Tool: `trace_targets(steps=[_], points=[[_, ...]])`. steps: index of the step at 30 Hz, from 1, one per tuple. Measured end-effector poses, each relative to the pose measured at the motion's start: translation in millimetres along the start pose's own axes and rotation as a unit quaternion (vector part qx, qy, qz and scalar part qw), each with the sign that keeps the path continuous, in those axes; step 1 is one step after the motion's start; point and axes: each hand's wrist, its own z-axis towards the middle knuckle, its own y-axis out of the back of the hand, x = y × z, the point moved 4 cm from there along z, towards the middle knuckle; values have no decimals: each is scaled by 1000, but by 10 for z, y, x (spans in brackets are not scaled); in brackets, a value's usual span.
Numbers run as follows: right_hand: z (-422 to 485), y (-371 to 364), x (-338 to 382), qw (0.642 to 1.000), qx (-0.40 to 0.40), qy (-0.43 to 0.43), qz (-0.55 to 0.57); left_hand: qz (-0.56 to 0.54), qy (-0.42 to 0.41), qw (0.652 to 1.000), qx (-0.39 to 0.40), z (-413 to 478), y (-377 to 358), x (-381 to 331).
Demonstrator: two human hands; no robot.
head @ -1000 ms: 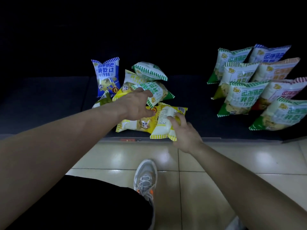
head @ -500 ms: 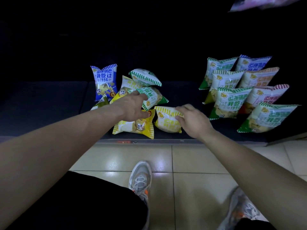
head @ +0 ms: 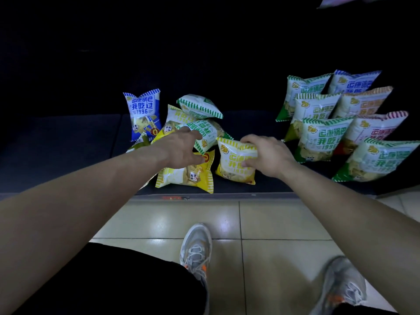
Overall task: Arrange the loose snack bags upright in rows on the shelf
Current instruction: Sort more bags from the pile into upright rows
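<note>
Right hand grips the top of a yellow-striped foil snack bag, upright near the front edge of the dark shelf. Left hand lies on the loose pile, touching a green-striped bag; whether it grips cannot be told. Upright rows stand at right.

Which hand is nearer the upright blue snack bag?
Left. The left hand grips a green bag just front-right of the blue snack bag; the right hand grips a yellow bag farther right.
</note>
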Motion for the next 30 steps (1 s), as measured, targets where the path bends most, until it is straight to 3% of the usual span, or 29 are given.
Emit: trace_targets(steps=[4,9,12,17,20,25,30], points=[[-128,416,-7,1000,-5,-10,18,-37,-16,999,-37,-15,127,-118],[-526,1042,-32,1000,-4,0,16,-140,-93,980,-103,-175,351,-569],[-822,1240,-85,1000,2,1,1,-185,-147,966,-101,-295,411,-979],[-1301,1389,-251,999,-21,-7,40,-136,-210,964,-86,-382,355,-1634],[-1451,1438,-414,998,-32,-26,53,-98,-213,970,-65,-366,312,-1927],[-1637,1561,-820,997,-53,-45,37,-77,-192,973,-99,-131,198,-2241],[-1922,1727,-1592,978,-88,-162,97,-100,-122,980,-121,277,-84,-2366]])
